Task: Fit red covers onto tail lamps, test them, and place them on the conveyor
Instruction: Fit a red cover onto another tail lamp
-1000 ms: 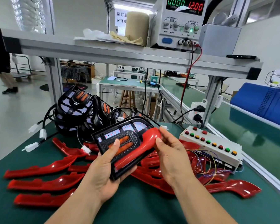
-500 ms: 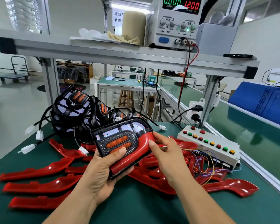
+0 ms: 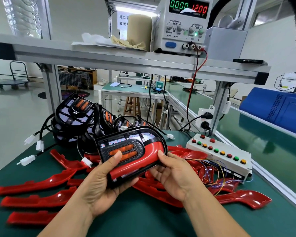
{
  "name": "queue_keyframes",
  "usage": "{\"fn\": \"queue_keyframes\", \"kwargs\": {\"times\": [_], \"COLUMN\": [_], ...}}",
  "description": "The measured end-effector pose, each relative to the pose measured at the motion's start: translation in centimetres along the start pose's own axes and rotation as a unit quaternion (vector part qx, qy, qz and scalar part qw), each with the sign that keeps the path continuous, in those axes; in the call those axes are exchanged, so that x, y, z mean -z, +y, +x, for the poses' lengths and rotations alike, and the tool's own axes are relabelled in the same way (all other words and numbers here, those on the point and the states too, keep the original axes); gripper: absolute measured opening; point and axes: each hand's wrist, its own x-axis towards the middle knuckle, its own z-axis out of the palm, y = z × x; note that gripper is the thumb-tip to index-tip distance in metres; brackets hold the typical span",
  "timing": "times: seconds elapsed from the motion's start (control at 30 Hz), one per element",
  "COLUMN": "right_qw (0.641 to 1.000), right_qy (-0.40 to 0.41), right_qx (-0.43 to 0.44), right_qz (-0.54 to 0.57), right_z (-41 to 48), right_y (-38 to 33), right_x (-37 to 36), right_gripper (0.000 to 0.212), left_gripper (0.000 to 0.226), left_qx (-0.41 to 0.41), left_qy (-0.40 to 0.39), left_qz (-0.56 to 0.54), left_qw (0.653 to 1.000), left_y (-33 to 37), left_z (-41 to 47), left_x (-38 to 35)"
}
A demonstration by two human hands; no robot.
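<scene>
Over the table (image 3: 143, 218), my left hand (image 3: 99, 183) and right hand (image 3: 176, 175) both grip one tail lamp (image 3: 138, 138); its red cover (image 3: 142, 161) looks seated, I judge. Testing and the conveyor (image 3: 272, 141) are not yet done.

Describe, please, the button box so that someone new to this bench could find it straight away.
Start at the green table and follow it to its right edge, below the power supply on the shelf. There, just behind the pile of red covers, lies a long white box. Nothing else on the table carries rows of round red, green and yellow buttons.
</scene>
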Motion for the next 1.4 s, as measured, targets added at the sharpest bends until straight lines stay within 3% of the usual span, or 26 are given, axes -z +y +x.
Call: {"fn": "queue_keyframes", "kwargs": {"times": [0.1, 0.23, 0.53, 0.77, 0.97, 1.27, 1.4], "right_qw": [1.000, 1.000, 1.000, 0.999, 0.998, 0.999, 0.999], "right_qy": [0.007, -0.005, 0.011, -0.041, -0.052, -0.044, -0.036], "right_qx": [-0.005, -0.009, -0.025, -0.029, -0.022, -0.006, -0.006], "right_qz": [0.002, -0.008, -0.006, 0.010, 0.000, -0.010, -0.014], "right_z": [0.0, 0.1, 0.3, 0.1, 0.1, 0.2, 0.4], "right_y": [-0.1, -0.2, -0.3, -0.5, -0.5, -0.4, -0.3], "right_x": [0.1, 0.5, 0.7, 1.1, 1.2, 1.2, 1.1], "right_gripper": [0.017, 0.024, 0.030, 0.030, 0.015, 0.015, 0.021], "left_gripper": [0.093, 0.076, 0.077, 0.088, 0.073, 0.072, 0.084], "left_qx": [0.006, 0.007, -0.014, 0.003, -0.006, -0.004, 0.000], "left_qy": [-0.035, -0.065, -0.054, -0.064, -0.066, -0.059, -0.060], "left_qz": [0.025, 0.078, 0.136, 0.150, 0.156, 0.155, 0.161], "left_qw": [0.999, 0.995, 0.989, 0.987, 0.986, 0.986, 0.985], "left_y": [0.6, 0.9, 0.8, 1.2, 1.5, 1.2, 1.1], "left_z": [-0.2, -0.5, -0.5, -0.6, -0.8, -0.6, -0.5], "left_x": [0.3, 0.6, 0.4, 0.7, 0.4, 0.6, 0.6]}}
